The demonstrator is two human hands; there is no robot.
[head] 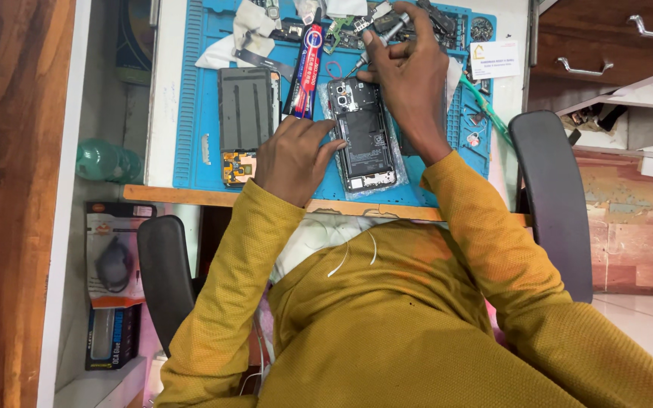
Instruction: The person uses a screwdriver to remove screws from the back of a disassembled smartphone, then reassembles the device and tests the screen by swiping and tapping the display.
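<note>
the opened black phone with bare innards (362,136) lies flat on the blue mat (198,113); left hand (294,155) pins its edge, right hand (406,72) grip closed around a slim metal screwdriver (378,44); light, rigid, fragile, best held by the frame edges

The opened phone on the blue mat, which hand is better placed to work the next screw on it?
Probably the right hand: it already holds the screwdriver with its tip at the opened phone. The left hand rests against the phone's side edge.
</note>
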